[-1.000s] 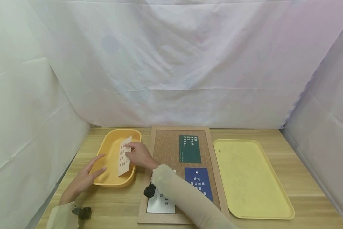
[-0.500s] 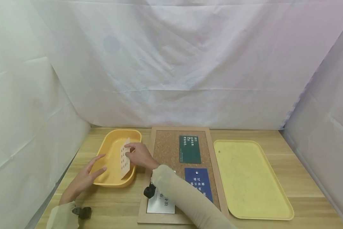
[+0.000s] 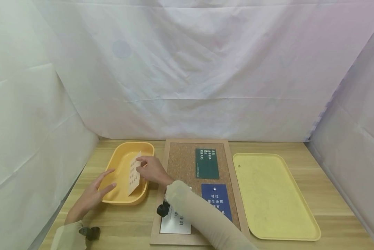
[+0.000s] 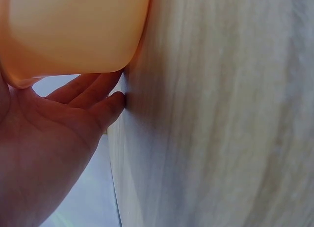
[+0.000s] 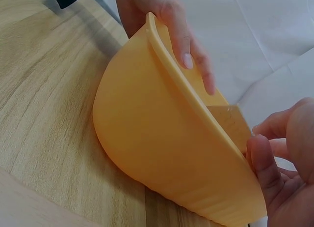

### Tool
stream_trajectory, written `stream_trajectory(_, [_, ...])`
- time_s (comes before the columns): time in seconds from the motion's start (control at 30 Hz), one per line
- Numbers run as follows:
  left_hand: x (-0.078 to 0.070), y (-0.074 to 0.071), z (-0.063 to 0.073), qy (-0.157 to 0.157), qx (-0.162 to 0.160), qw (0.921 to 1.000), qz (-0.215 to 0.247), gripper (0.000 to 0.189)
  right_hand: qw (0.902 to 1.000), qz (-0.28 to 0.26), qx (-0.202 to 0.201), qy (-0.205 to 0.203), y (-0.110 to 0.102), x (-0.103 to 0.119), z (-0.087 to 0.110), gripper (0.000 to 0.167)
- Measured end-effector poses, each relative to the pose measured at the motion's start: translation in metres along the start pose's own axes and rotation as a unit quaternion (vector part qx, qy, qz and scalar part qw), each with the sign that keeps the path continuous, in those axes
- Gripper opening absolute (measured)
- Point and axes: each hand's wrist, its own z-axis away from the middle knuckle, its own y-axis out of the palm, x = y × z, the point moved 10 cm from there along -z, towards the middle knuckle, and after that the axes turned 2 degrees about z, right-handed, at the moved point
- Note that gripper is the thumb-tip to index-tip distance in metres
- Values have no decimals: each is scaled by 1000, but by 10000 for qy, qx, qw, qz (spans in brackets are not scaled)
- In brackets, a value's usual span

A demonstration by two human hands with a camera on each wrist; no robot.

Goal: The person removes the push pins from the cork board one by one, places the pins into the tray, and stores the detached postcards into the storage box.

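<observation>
My right hand pinches a cream card printed with characters, between thumb and fingertips. The card stands tilted inside a yellow plastic basin, by its right wall. In the right wrist view, part of the card shows above the basin's rim. My left hand rests over the basin's near left rim, its thumb and index finger extended inside. Its other fingers lie outside the wall, down by the table, in the left wrist view. Whether the card's lower edge touches the basin floor is unclear.
A wood-framed corkboard lies right of the basin. On it are a green card, a blue card with a pushpin, and a white card partly under my right arm. A flat yellow tray lies further right. White cloth surrounds the table.
The cream card has tipped and turned in my right hand; its lower end swung right, then back left. The left hand and the basin stay where they were.
</observation>
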Motion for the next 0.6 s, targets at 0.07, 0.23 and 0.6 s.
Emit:
stream_trajectory(0.07, [0, 0, 0, -12, 5, 10000, 8, 70, 10000, -73, 17, 61, 0, -1, 0, 38])
stream_trajectory(0.23, [0, 1, 0, -25, 14, 10000, 28, 70, 9997, -200, 42, 108, 0, -2, 1, 34])
stream_trajectory(0.6, [0, 1, 0, -3, -28, 10000, -4, 70, 9995, -272, 113, -60, -1, -4, 0, 24])
